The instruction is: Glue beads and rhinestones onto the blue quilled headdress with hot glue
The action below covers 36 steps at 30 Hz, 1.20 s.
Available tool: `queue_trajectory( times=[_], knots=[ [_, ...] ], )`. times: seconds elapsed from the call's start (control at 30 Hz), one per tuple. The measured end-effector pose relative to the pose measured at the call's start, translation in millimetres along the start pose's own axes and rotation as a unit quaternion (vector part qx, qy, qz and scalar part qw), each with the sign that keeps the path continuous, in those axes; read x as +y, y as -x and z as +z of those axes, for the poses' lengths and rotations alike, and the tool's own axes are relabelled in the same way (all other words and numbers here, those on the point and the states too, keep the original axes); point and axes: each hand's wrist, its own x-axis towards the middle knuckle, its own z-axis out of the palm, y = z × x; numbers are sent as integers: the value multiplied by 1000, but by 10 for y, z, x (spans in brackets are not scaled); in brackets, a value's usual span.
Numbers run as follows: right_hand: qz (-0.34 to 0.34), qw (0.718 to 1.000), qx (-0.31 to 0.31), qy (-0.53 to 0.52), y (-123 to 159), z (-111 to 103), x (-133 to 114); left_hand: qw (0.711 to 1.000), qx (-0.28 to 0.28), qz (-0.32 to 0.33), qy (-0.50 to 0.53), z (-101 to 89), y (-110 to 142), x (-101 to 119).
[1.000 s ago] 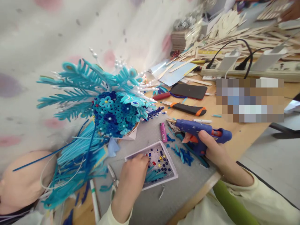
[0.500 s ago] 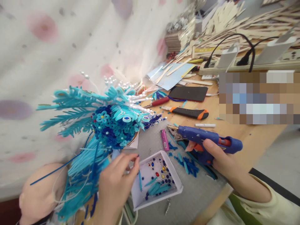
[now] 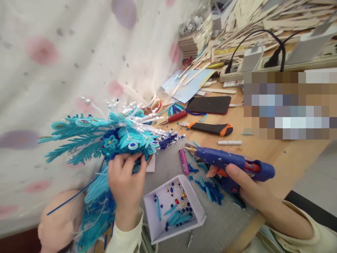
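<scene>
Left hand (image 3: 126,188): thumb and forefinger narrow at the blue chenille flower ornament (image 3: 116,140); whether they hold something, I cannot tell.
Right hand (image 3: 243,181): grips the hot glue gun (image 3: 221,157), pointing left.
White tray (image 3: 195,201): between the hands, containing beads (image 3: 166,228).
Pink lighter (image 3: 184,161): just beyond the tray, right of the ornament.

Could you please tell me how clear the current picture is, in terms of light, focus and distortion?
Head view: light is soft, without harsh glare; head view: the hot glue gun looks fairly sharp, the spotted white fabric softer; head view: a pixelated block masks part of the right side, and the edges look stretched.
</scene>
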Motion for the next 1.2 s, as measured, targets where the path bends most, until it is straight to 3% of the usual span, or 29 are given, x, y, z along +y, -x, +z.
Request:
queue_trajectory(
  times=[0.33, 0.6, 0.87, 1.2],
  knots=[
    [-13, 1000, -10, -2, -7, -5, -71, 1000, -9, -12, -7, 22, -62, -1],
    [24, 1000, -1, -6, -15, 14, -74, 999, 26, -30, -16, -183, -77, 89],
    [25, 999, 23, -16, 52, -19, 48, 994, -1, -51, -96, 124, -4, 96],
    [17, 1000, 12, -16, 40, -19, 36, 996, 25, -67, -56, 105, -26, 101]
  ],
)
